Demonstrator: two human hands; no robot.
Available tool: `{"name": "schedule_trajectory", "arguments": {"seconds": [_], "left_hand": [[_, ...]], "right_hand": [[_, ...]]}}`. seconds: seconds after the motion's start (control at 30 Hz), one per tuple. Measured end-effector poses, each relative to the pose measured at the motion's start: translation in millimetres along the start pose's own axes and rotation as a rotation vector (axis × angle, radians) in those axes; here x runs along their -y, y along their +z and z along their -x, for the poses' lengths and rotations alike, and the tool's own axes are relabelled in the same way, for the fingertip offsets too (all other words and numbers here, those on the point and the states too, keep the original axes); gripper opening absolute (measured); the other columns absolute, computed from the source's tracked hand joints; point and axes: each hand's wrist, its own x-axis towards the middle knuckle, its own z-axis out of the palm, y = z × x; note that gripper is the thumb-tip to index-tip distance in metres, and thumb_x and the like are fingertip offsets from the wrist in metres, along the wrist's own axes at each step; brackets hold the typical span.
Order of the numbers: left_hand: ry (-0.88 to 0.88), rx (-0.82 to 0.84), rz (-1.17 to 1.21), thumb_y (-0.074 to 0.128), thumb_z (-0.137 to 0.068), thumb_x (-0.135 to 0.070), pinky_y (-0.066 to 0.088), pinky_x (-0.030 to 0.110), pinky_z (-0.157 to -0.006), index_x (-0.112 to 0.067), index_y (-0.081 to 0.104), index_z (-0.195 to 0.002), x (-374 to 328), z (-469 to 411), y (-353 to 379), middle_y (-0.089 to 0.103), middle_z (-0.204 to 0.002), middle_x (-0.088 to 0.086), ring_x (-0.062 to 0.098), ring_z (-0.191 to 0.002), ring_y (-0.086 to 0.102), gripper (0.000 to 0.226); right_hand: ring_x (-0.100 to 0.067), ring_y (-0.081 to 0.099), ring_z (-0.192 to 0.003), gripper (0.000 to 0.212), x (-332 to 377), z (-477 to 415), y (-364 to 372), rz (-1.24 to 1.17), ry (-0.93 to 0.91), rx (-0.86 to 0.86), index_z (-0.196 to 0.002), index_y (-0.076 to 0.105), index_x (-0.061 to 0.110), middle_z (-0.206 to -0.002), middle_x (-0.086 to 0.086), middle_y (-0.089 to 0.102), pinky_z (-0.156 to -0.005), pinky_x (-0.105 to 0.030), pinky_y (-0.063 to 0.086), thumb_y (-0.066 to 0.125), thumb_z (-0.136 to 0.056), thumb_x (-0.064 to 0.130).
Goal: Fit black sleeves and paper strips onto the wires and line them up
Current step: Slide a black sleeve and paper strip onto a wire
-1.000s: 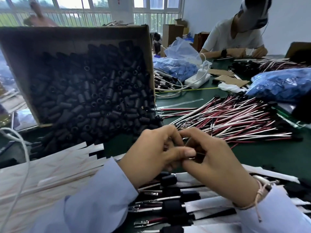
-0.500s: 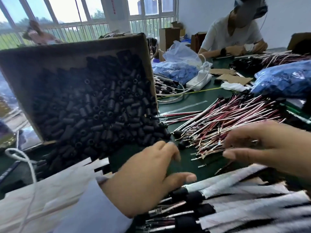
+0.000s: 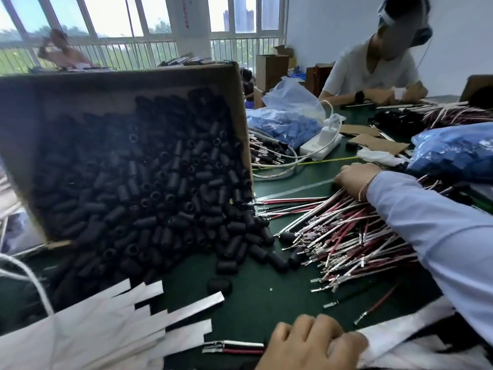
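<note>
Currently my left hand (image 3: 306,345) sits low at the near edge of the table (image 3: 266,303), fingers curled around two wires (image 3: 234,347) whose metal ends poke out leftward, just beside the paper strips (image 3: 149,316). My right hand (image 3: 354,180) rests on the far side of the wire pile (image 3: 346,236); I can't tell its grip. Black sleeves (image 3: 160,204) spill from the tipped cardboard box (image 3: 241,124).

The bottom edge cuts off the left hand (image 3: 309,343), which covers one end of a wire pair (image 3: 237,347). Fingertips of the right hand (image 3: 354,179) are out of sight among the wires (image 3: 344,233); its grip is unclear.
</note>
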Motion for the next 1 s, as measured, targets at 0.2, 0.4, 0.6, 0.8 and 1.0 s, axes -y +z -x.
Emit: {"name": "schedule_trajectory", "arguments": {"seconds": [0.2, 0.4, 0.6, 0.8, 1.0], "left_hand": [[-0.059, -0.160, 0.047, 0.063, -0.057, -0.040, 0.037, 0.016, -0.041, -0.043, 0.067, -0.074, 7, -3, 12, 0.053, -0.062, -0.016, 0.001, -0.050, 0.049, 0.018], [-0.015, -0.139, 0.057, 0.068, -0.052, -0.042, 0.041, 0.014, -0.045, -0.043, 0.067, -0.075, 1, 1, 13, 0.054, -0.063, -0.017, 0.001, -0.053, 0.053, 0.023], [0.071, 0.019, -0.019, 0.067, -0.057, -0.054, 0.046, 0.010, -0.053, -0.048, 0.067, -0.087, 2, 5, 4, 0.059, -0.073, -0.022, -0.003, -0.061, 0.058, 0.031], [0.053, 0.056, -0.006, 0.055, -0.067, -0.058, 0.047, 0.009, -0.061, -0.047, 0.068, -0.091, -6, 9, -8, 0.061, -0.077, -0.023, -0.003, -0.066, 0.060, 0.029], [-0.004, -0.006, -0.016, 0.027, -0.076, -0.071, 0.051, 0.023, -0.084, -0.042, 0.065, -0.110, -18, 11, -39, 0.063, -0.108, -0.017, 0.003, -0.099, 0.063, 0.059]], "right_hand": [[-0.023, 0.059, -0.115, 0.037, -19, -5, 5, 0.186, 0.051, 0.031, -0.126, 0.061, 0.017, -0.127, -0.005, 0.061, -0.091, -0.029, 0.047, 0.040, -0.095, 0.014], [-0.029, 0.061, -0.105, 0.031, -73, 47, -6, 0.158, 0.127, -0.262, -0.116, 0.057, 0.018, -0.115, -0.010, 0.065, -0.080, -0.031, 0.044, 0.059, -0.085, 0.022], [-0.019, 0.054, -0.056, 0.034, -109, 123, -5, -0.434, 0.106, -0.462, -0.064, 0.052, 0.029, -0.057, 0.009, 0.056, -0.055, -0.028, 0.036, 0.084, -0.066, 0.018], [-0.025, 0.056, -0.093, 0.040, -102, 149, 14, -0.200, 0.270, -0.139, -0.085, 0.052, 0.038, -0.096, 0.001, 0.067, -0.077, -0.032, 0.044, 0.069, -0.067, 0.068], [-0.032, 0.056, -0.057, 0.036, -63, 213, -21, -0.457, 0.364, -0.525, -0.053, 0.057, 0.025, -0.049, 0.002, 0.054, -0.062, -0.047, 0.053, 0.062, -0.084, 0.044]]}}
